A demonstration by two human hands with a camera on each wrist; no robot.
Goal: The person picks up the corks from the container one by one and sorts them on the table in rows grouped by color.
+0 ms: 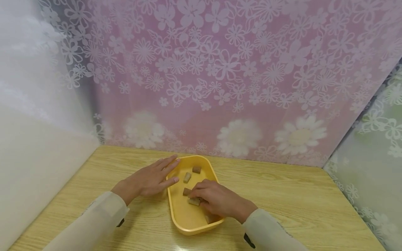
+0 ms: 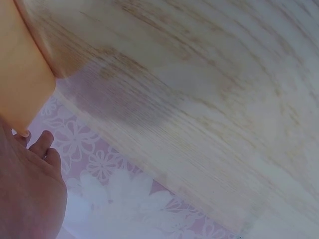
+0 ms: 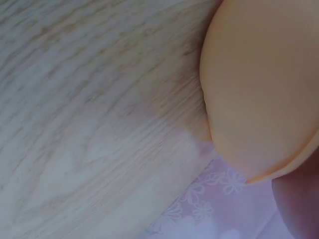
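A yellow plastic tray (image 1: 188, 226) with rounded corners stands on the table. Inside it lie several short, stubby pieces, among them a dark brown one (image 1: 196, 169), a tan one (image 1: 187, 177) and a reddish-brown one (image 1: 186, 191). My left hand (image 1: 150, 179) rests at the tray's left rim, fingers extended and thumb reaching over the edge. Down in the tray, my right hand (image 1: 220, 198) has curled fingers and pinches a greenish-tan stubby piece (image 1: 194, 202). Another piece (image 1: 209, 219) is partly hidden below this hand. In the right wrist view the tray's outer wall (image 3: 264, 89) hides most of the hand.
The wood-grain table (image 1: 282, 198) extends on both sides of the tray. A pink flowered curtain (image 1: 201, 87) hangs along its back edge, a white wall (image 1: 41, 122) bounds the left, and a pale flowered sheet (image 1: 377, 146) the right.
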